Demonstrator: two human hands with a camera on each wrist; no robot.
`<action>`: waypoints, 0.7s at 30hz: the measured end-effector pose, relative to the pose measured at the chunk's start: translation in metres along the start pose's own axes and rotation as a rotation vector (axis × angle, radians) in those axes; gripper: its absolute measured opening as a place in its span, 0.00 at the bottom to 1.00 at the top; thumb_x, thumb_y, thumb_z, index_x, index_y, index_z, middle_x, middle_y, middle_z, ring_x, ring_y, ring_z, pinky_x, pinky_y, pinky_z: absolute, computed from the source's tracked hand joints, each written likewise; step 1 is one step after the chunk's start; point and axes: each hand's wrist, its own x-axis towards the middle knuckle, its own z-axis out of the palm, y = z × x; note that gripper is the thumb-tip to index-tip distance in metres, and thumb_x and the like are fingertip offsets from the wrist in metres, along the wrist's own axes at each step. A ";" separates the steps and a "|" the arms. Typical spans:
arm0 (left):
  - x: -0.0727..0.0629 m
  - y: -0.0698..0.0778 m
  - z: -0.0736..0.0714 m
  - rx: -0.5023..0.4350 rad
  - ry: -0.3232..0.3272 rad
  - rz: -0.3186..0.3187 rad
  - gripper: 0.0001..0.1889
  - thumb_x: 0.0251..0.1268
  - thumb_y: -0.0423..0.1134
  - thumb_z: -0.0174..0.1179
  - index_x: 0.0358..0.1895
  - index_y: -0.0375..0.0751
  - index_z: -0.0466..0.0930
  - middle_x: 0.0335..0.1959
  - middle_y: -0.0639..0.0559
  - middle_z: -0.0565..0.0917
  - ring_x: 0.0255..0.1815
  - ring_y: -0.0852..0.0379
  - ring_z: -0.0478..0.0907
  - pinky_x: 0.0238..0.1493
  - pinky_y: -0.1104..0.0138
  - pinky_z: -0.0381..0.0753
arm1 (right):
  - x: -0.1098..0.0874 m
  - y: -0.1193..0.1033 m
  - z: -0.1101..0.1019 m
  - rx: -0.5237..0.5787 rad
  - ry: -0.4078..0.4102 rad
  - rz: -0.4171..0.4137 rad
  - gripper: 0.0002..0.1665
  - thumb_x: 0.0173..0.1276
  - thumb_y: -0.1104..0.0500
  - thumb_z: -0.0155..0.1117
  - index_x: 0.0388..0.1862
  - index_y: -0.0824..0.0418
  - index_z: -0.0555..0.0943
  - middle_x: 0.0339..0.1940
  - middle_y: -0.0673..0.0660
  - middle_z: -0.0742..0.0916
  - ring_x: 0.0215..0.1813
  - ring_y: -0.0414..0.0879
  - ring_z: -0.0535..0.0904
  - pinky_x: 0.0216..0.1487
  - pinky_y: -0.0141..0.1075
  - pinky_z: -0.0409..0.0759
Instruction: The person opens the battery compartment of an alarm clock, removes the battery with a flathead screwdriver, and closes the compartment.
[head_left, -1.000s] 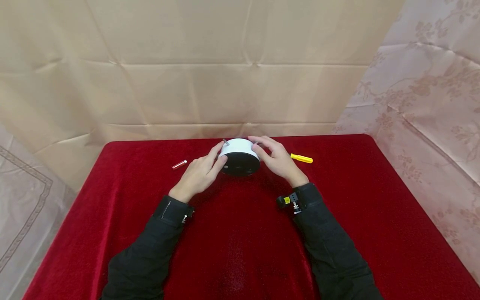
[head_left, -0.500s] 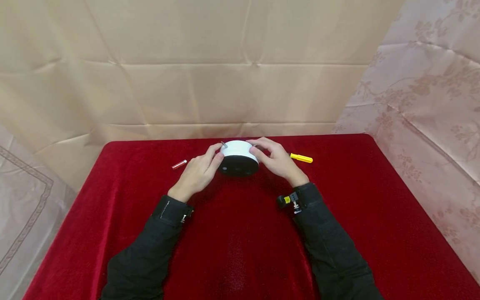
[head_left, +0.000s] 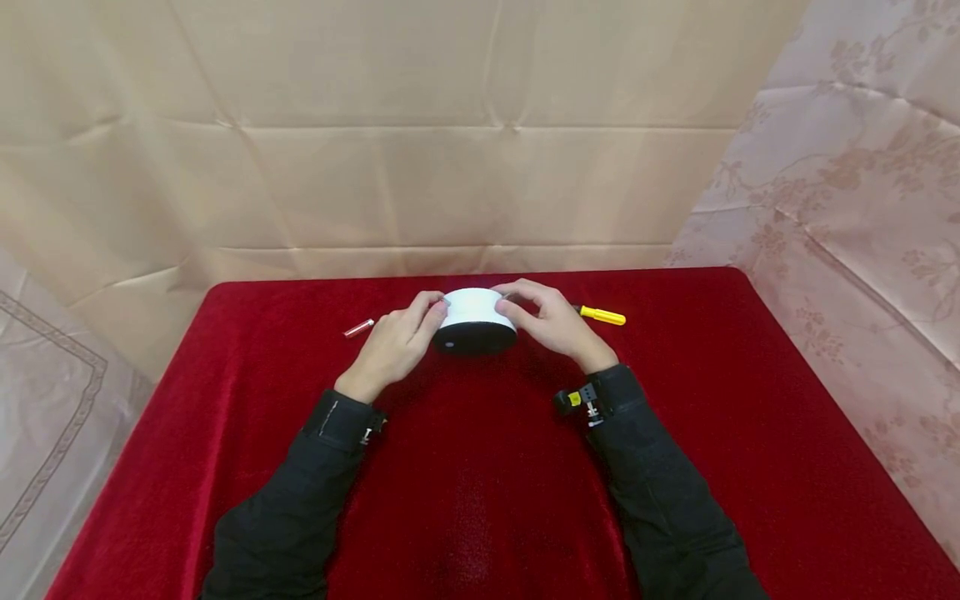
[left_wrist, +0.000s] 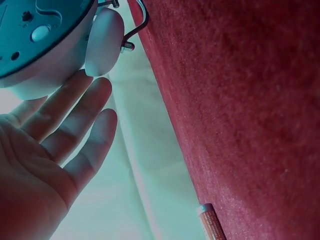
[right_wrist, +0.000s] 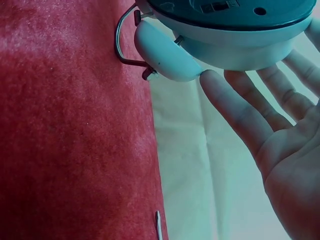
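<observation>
A white twin-bell alarm clock [head_left: 472, 307] is held between both hands near the far side of the table. Its black back [left_wrist: 35, 35] faces the person and tilts downward. The left hand [head_left: 397, 342] grips the clock's left side, thumb near the back edge and fingers behind. On the other side, the right hand [head_left: 551, 321] holds it between thumb and fingers. Both wrist views show a bell [left_wrist: 105, 42] and the wire handle [right_wrist: 120, 42] on the side toward the red cloth, so the clock is upside down.
A small battery [head_left: 358, 328] lies left of the left hand. To the right of the right hand is a screwdriver with a yellow handle [head_left: 603, 317]. Red cloth [head_left: 480, 467] covers the table, and a beige curtain [head_left: 450, 192] hangs behind its far edge.
The clock has tilted so that its black back shows narrower and more of its white side shows. It has shifted slightly toward the person, both hands still gripping it.
</observation>
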 end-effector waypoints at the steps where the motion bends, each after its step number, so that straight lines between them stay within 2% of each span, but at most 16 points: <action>1: 0.000 0.000 0.000 -0.003 -0.005 0.001 0.25 0.79 0.55 0.47 0.67 0.44 0.70 0.47 0.49 0.84 0.33 0.55 0.78 0.41 0.60 0.79 | 0.000 0.000 0.000 0.000 -0.005 -0.007 0.23 0.73 0.56 0.65 0.66 0.57 0.79 0.61 0.54 0.83 0.59 0.49 0.77 0.62 0.53 0.76; 5: 0.000 0.000 0.000 -0.006 -0.017 0.000 0.25 0.80 0.56 0.46 0.67 0.44 0.72 0.48 0.50 0.84 0.35 0.55 0.79 0.43 0.60 0.80 | -0.001 0.001 0.000 0.006 -0.015 -0.033 0.23 0.73 0.52 0.66 0.65 0.53 0.80 0.60 0.51 0.84 0.59 0.47 0.77 0.61 0.53 0.76; 10: 0.000 -0.002 0.000 -0.006 -0.038 -0.020 0.26 0.80 0.57 0.45 0.67 0.43 0.72 0.52 0.50 0.84 0.41 0.54 0.80 0.50 0.57 0.81 | -0.001 0.003 -0.001 -0.004 -0.030 -0.022 0.25 0.73 0.46 0.65 0.64 0.52 0.80 0.58 0.49 0.84 0.57 0.47 0.77 0.60 0.52 0.77; 17: -0.001 -0.005 -0.001 0.005 -0.108 -0.078 0.30 0.78 0.62 0.45 0.68 0.44 0.73 0.52 0.50 0.84 0.42 0.53 0.80 0.51 0.56 0.80 | -0.002 0.005 -0.003 0.028 -0.102 0.082 0.28 0.72 0.42 0.65 0.66 0.52 0.78 0.57 0.51 0.82 0.53 0.50 0.78 0.51 0.44 0.84; 21: -0.001 -0.004 -0.002 0.011 -0.150 -0.120 0.33 0.76 0.66 0.44 0.68 0.45 0.73 0.48 0.52 0.84 0.41 0.54 0.80 0.50 0.56 0.80 | -0.003 0.005 -0.003 0.050 -0.146 0.144 0.31 0.71 0.41 0.65 0.68 0.52 0.77 0.58 0.52 0.81 0.53 0.52 0.78 0.51 0.43 0.84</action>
